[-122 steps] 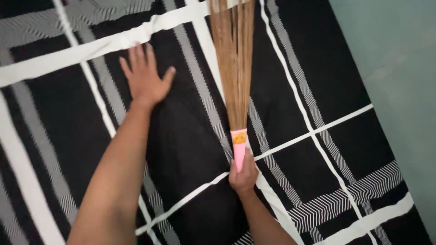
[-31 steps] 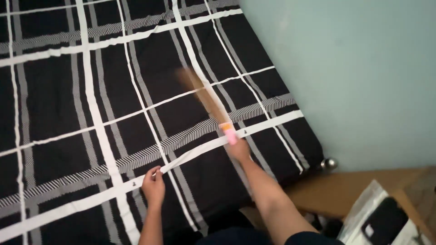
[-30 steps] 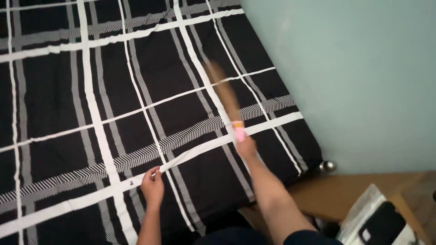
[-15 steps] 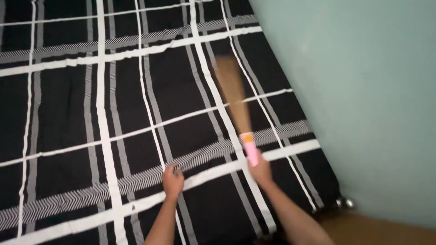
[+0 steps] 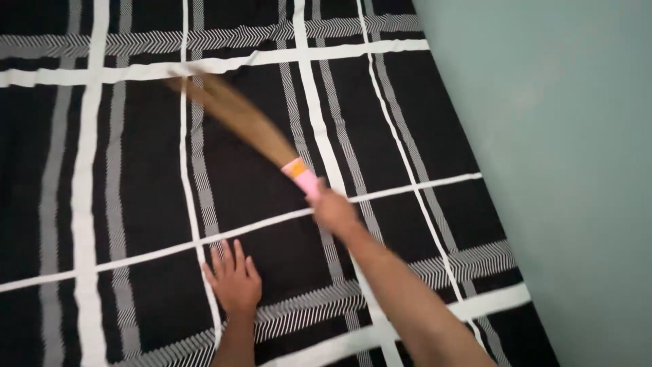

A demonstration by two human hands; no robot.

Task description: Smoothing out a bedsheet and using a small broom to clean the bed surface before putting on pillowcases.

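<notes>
A stick broom with brown bristles and a pink handle lies low over a black bedsheet crossed by white and grey stripes. My right hand is shut on the pink handle, and the bristles point up and to the left, blurred by motion. My left hand rests flat on the sheet below the broom, palm down with the fingers spread. It holds nothing.
A pale green wall runs along the right edge of the bed. The sheet covers the rest of the view, reaching to the left and top edges.
The broom has swung from pointing up to pointing up-left. My left hand has let go of the pinched sheet and now lies flat. The view has shifted further onto the bed.
</notes>
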